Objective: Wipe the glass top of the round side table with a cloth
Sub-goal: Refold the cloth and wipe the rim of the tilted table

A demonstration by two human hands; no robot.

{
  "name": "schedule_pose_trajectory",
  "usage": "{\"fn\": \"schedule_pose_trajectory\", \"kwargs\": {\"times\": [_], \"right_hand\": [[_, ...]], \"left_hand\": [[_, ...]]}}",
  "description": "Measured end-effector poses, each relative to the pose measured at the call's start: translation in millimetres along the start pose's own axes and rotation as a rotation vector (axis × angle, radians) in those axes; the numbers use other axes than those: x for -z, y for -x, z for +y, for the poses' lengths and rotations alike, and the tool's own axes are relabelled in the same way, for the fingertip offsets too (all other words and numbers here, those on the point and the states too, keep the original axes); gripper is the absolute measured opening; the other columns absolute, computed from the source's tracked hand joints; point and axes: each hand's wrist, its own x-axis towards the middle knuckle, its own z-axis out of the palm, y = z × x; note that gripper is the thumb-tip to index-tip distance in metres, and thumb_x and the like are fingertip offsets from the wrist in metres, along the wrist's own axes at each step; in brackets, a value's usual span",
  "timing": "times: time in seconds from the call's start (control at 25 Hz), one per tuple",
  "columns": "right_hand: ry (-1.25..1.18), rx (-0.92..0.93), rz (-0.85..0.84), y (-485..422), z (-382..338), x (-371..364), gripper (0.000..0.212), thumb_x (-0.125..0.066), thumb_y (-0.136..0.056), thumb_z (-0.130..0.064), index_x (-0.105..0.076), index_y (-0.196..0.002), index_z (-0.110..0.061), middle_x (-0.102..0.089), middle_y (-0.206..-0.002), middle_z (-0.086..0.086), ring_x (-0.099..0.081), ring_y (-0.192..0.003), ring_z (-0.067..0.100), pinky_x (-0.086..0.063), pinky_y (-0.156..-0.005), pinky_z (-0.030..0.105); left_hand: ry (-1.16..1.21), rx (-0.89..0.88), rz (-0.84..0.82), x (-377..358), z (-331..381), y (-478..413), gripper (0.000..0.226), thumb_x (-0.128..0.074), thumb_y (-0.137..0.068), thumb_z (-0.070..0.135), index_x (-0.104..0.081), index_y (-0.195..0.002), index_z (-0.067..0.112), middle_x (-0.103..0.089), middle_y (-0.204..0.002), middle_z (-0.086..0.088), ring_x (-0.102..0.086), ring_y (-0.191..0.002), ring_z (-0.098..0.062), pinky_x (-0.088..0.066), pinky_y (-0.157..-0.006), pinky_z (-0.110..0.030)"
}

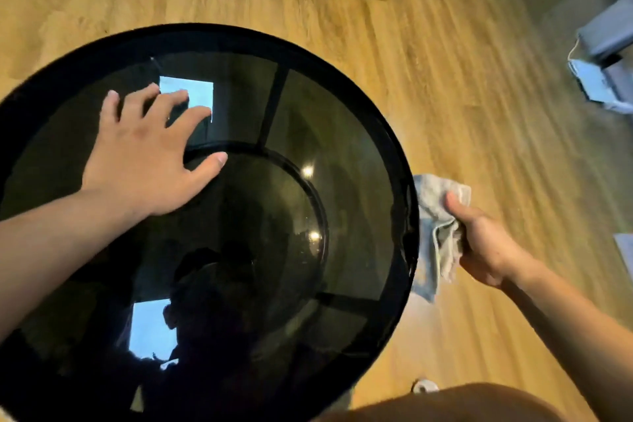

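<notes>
Gripping a crumpled pale grey cloth (pixel 440 236), the right hand (pixel 483 243) hangs just off the right edge of the round side table's dark smoked glass top (pixel 342 147), over the yellow-brown wooden floor (pixel 445 79). Cloth and black rim (pixel 409 216) look close, though whether they touch is hard to tell. On the glass, the left hand (pixel 144 158) rests palm down with fingers spread and straight, holding nothing. Bright window reflections show in the glass.
</notes>
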Motion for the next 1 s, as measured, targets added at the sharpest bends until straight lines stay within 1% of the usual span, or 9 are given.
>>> {"fn": "schedule_pose_trajectory", "kwargs": {"times": [0.08, 0.16, 0.24, 0.36, 0.52, 0.68, 0.76, 0.84, 1.0], "right_hand": [[-0.121, -0.018, -0.088, 10, 14, 1, 0.083, -0.066, -0.075, -0.067, -0.061, -0.121, 0.002, -0.067, -0.101, 0.024, -0.065, -0.079, 0.035, -0.050, -0.066, 0.039], [-0.290, 0.080, -0.169, -9, -7, -16, 0.066, -0.043, -0.093, -0.061, -0.055, -0.137, -0.013, -0.064, -0.127, 0.017, -0.067, -0.102, 0.031, -0.054, -0.076, 0.040], [-0.440, 0.152, -0.227, -45, -39, -33, 0.062, -0.023, -0.101, -0.057, -0.049, -0.143, -0.019, -0.059, -0.138, 0.011, -0.064, -0.113, 0.026, -0.054, -0.081, 0.039], [-0.446, 0.077, -0.186, -77, -70, -60, 0.066, -0.017, -0.101, -0.058, -0.048, -0.143, -0.017, -0.063, -0.133, 0.013, -0.064, -0.116, 0.024, -0.055, -0.089, 0.034], [-0.397, 0.063, -0.054, -48, -43, -56, 0.056, -0.021, -0.103, -0.053, -0.063, -0.123, -0.022, -0.070, -0.123, 0.003, -0.066, -0.114, 0.016, -0.054, -0.086, 0.027], [-0.471, -0.044, -0.061, 22, 24, -52, 0.059, -0.029, -0.100, -0.051, -0.073, -0.116, -0.016, -0.068, -0.125, 0.013, -0.067, -0.110, 0.025, -0.054, -0.093, 0.042], [-0.433, -0.053, -0.077, 60, 44, -57, 0.056, -0.034, -0.097, -0.050, -0.075, -0.112, -0.017, -0.071, -0.118, 0.014, -0.070, -0.097, 0.027, -0.056, -0.079, 0.040], [-0.433, -0.032, -0.042, 76, 44, -55, 0.052, -0.039, -0.093, -0.046, -0.074, -0.109, -0.012, -0.075, -0.101, 0.013, -0.072, -0.080, 0.021, -0.056, -0.065, 0.028], [-0.412, 0.120, 0.041, 31, -9, -52, 0.052, -0.036, -0.102, -0.043, -0.053, -0.136, -0.008, -0.064, -0.131, 0.013, -0.061, -0.122, 0.024, -0.045, -0.102, 0.036]], "left_hand": [[-0.010, -0.012, 0.037, -4, -1, -2, 0.070, -0.031, -0.086, 0.073, -0.047, -0.136, 0.027, -0.047, -0.145, -0.013, -0.033, -0.138, -0.038, -0.020, -0.113, -0.061], [-0.017, -0.017, 0.063, -12, -4, -4, 0.069, -0.034, -0.086, 0.073, -0.047, -0.134, 0.026, -0.047, -0.145, -0.014, -0.035, -0.136, -0.040, -0.022, -0.111, -0.062], [-0.001, -0.018, 0.083, -17, -6, -8, 0.070, -0.033, -0.085, 0.075, -0.046, -0.134, 0.027, -0.047, -0.145, -0.014, -0.035, -0.135, -0.040, -0.022, -0.111, -0.063], [-0.007, -0.015, 0.107, -18, -7, -8, 0.071, -0.032, -0.084, 0.076, -0.046, -0.134, 0.027, -0.047, -0.144, -0.014, -0.034, -0.135, -0.041, -0.022, -0.111, -0.063], [0.018, -0.023, 0.125, -16, -6, -7, 0.071, -0.032, -0.084, 0.075, -0.046, -0.134, 0.026, -0.046, -0.143, -0.014, -0.033, -0.135, -0.040, -0.020, -0.112, -0.063], [0.006, -0.027, 0.124, -21, -7, -13, 0.072, -0.034, -0.085, 0.075, -0.039, -0.138, 0.026, -0.041, -0.146, -0.015, -0.031, -0.137, -0.041, -0.024, -0.112, -0.066], [-0.006, -0.051, 0.120, -24, -11, -15, 0.074, -0.030, -0.084, 0.076, -0.037, -0.138, 0.026, -0.040, -0.147, -0.013, -0.032, -0.136, -0.041, -0.028, -0.110, -0.065], [-0.018, -0.058, 0.119, -29, -12, -12, 0.076, -0.024, -0.083, 0.078, -0.036, -0.138, 0.026, -0.040, -0.146, -0.012, -0.032, -0.136, -0.041, -0.030, -0.108, -0.065], [-0.015, -0.074, 0.135, -29, -11, -14, 0.073, -0.027, -0.085, 0.076, -0.036, -0.136, 0.025, -0.041, -0.145, -0.012, -0.034, -0.134, -0.042, -0.030, -0.108, -0.066]]}}
